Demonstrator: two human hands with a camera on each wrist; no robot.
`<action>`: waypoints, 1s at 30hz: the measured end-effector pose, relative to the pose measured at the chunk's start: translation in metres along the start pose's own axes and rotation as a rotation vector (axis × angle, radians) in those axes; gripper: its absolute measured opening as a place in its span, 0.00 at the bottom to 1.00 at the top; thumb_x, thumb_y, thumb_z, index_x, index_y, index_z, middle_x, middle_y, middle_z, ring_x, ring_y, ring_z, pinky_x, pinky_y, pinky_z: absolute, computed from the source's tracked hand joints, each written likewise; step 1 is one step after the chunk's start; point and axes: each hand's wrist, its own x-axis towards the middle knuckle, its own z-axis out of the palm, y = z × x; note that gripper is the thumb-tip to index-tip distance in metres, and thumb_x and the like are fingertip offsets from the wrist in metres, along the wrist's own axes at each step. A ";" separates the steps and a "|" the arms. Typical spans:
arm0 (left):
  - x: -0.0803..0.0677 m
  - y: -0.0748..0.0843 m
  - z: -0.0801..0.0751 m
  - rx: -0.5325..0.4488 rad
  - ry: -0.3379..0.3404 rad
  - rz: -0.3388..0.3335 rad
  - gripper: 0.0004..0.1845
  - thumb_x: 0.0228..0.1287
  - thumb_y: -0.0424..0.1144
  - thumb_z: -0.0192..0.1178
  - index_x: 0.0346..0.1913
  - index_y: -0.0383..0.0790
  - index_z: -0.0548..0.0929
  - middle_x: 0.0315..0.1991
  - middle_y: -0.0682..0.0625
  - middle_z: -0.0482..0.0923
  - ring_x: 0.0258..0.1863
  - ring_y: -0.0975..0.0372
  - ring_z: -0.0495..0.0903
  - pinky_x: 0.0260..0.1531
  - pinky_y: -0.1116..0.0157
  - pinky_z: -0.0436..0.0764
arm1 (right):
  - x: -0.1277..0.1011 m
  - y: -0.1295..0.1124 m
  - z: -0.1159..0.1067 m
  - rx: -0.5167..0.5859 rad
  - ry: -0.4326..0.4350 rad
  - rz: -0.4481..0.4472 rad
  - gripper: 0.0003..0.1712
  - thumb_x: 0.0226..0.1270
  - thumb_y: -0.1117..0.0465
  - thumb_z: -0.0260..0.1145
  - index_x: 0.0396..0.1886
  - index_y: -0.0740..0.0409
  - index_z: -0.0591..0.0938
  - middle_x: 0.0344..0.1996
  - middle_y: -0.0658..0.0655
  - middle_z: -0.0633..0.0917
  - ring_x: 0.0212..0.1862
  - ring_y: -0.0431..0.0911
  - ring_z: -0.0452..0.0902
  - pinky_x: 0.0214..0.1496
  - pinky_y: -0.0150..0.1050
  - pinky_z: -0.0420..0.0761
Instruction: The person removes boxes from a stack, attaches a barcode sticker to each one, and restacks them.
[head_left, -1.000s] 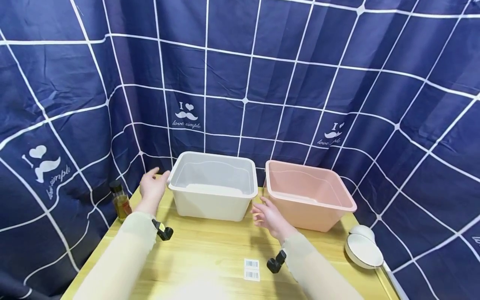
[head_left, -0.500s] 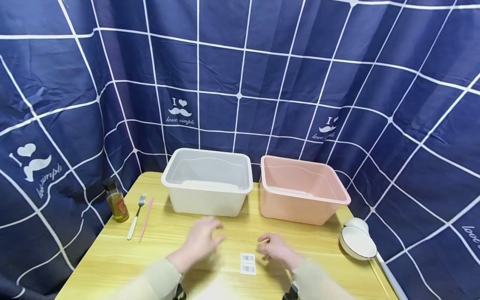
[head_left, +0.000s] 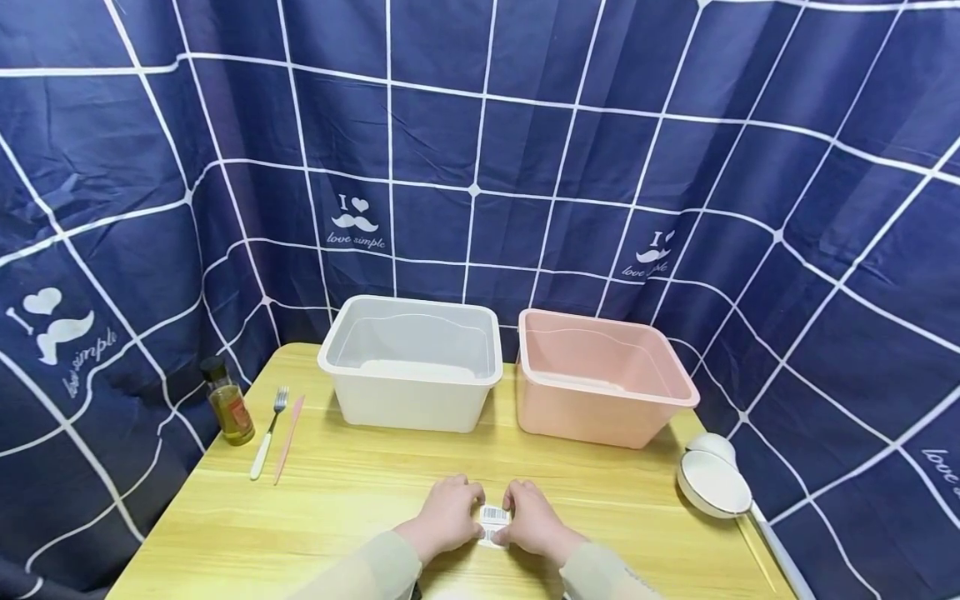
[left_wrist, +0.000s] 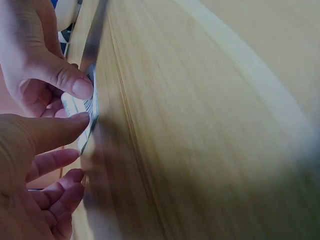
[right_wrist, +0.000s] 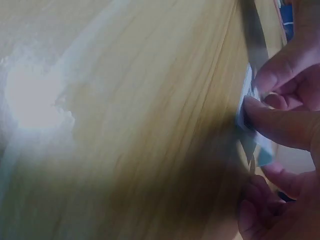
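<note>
A small white barcode label sheet (head_left: 493, 515) with two printed barcodes is at the front middle of the table, between both hands. My left hand (head_left: 448, 515) pinches its left edge with thumb and fingers. From the other side my right hand (head_left: 534, 518) pinches the right edge. Both thumbs lie on the printed face in the left wrist view, where the label sheet (left_wrist: 80, 107) looks tilted against the wood. In the right wrist view the label sheet (right_wrist: 248, 102) is partly covered by fingers, and its lower corner shows past the thumb.
A white bin (head_left: 412, 404) and a pink bin (head_left: 600, 417) stand at the back of the wooden table (head_left: 360, 500). At left are an oil bottle (head_left: 231, 408), a fork (head_left: 270, 433) and a pink knife (head_left: 288, 442). White ladles (head_left: 715, 483) lie at right. A blue curtain (head_left: 450, 133) surrounds the table.
Both hands have moved from beside the white bin down to the label sheet and taken hold of its edges. The fork and pink knife at left have come into sight.
</note>
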 end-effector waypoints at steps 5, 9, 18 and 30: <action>0.002 0.001 0.002 -0.038 0.014 -0.029 0.20 0.39 0.41 0.78 0.38 0.43 0.83 0.27 0.59 0.67 0.29 0.65 0.68 0.36 0.62 0.70 | 0.001 -0.003 0.002 0.200 0.013 0.018 0.21 0.42 0.75 0.74 0.30 0.61 0.71 0.26 0.52 0.71 0.30 0.43 0.66 0.29 0.34 0.69; 0.006 -0.003 0.003 -0.256 0.004 -0.078 0.16 0.42 0.34 0.77 0.34 0.41 0.81 0.25 0.57 0.70 0.26 0.66 0.69 0.30 0.66 0.71 | 0.001 -0.007 -0.001 0.454 0.021 0.065 0.13 0.48 0.80 0.66 0.31 0.66 0.73 0.24 0.52 0.71 0.24 0.41 0.66 0.21 0.29 0.69; 0.011 -0.009 0.003 -0.937 0.005 -0.269 0.11 0.45 0.20 0.65 0.35 0.30 0.80 0.28 0.50 0.79 0.28 0.62 0.75 0.31 0.67 0.74 | 0.007 -0.014 -0.018 0.567 0.160 0.129 0.12 0.53 0.78 0.67 0.37 0.72 0.76 0.24 0.52 0.75 0.30 0.43 0.69 0.31 0.30 0.73; 0.010 -0.004 -0.007 -0.987 0.066 -0.304 0.06 0.51 0.22 0.62 0.35 0.26 0.84 0.30 0.47 0.81 0.29 0.62 0.79 0.35 0.60 0.83 | 0.009 -0.020 -0.020 0.629 0.277 0.142 0.19 0.55 0.79 0.65 0.47 0.74 0.72 0.23 0.56 0.76 0.25 0.41 0.68 0.26 0.29 0.69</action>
